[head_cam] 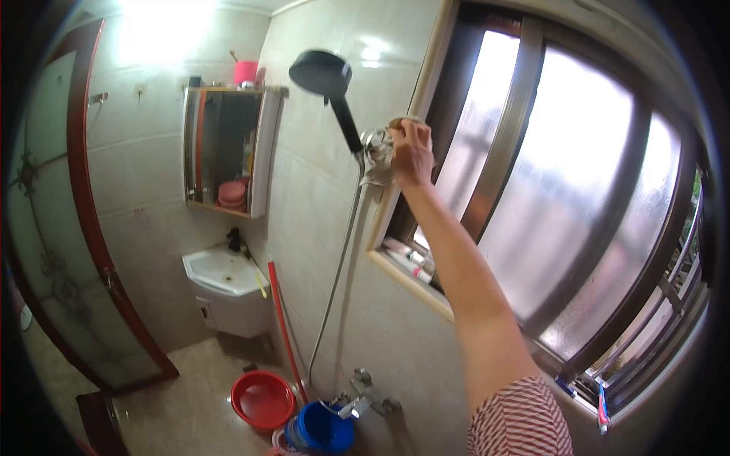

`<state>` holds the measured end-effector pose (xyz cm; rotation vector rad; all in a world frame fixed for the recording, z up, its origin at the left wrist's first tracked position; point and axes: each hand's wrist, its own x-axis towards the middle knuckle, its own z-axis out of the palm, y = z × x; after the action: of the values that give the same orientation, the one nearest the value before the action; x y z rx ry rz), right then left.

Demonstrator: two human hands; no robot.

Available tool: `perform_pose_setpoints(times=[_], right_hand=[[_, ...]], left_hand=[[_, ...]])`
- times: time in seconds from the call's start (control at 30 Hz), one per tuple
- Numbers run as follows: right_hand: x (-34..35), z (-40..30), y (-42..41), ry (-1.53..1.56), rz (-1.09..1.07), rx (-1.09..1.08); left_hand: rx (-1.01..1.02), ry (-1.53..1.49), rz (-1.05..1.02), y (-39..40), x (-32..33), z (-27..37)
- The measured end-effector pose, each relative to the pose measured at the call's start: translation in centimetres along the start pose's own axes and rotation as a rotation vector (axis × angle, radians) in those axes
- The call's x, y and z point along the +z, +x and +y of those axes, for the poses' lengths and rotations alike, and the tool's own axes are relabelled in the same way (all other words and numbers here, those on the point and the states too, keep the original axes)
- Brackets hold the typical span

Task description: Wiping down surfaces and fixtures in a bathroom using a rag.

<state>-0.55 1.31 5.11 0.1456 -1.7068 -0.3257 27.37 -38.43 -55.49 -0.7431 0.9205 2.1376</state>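
My right hand [413, 155] is raised and grips a pale, patterned cloth [376, 179]. The cloth is bunched around the wall bracket of the shower and reaches the edge of the window frame [420, 94]. Just left of it, a black hand shower [322, 74] sits tilted in its holder, whose metal part [372, 141] shows beside the cloth. From the shower handle a metal hose [341, 268] hangs down the tiled wall. My left hand is out of view.
Below are a chrome mixer tap [365, 393], a blue bucket [326, 427], a red basin [262, 400] and a red pole [283, 319]. A corner washbasin [219, 271] stands under a mirror cabinet [225, 151]. Tubes [408, 259] lie on the sill. A glass-panelled door [94, 228] is at left.
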Motion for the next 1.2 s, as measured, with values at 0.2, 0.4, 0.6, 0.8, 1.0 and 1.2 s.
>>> perform_pose_setpoints(times=[0.2,0.4,0.6,0.8,1.0,1.2], right_hand=[[2.1,-5.5,-12.2,-0.214,-0.302,-0.066],[2.9,-9.6,-20.7,-0.187,-0.598,-0.076],[0.6,-10.8,-26.3,-0.1,-0.747,-0.188],[-3.1,-11.5,-38.1,0.0,-1.035,-0.13],[0.9,-8.5,-25.8,0.005,-0.592,-0.15],[1.2,-7.0,-24.2,-0.047,-0.563,-0.264]], left_hand=[[-0.022,0.078,0.081,-0.4,2.8,1.6],[-0.035,0.054,0.129,-0.7,-1.1,0.9],[0.0,-0.089,0.176,-1.7,-3.6,0.4],[0.091,-0.118,0.253,-3.9,-5.9,0.8],[0.043,-0.059,0.337,-5.7,-8.9,0.4],[0.001,0.031,0.288,-4.0,-4.6,1.3]])
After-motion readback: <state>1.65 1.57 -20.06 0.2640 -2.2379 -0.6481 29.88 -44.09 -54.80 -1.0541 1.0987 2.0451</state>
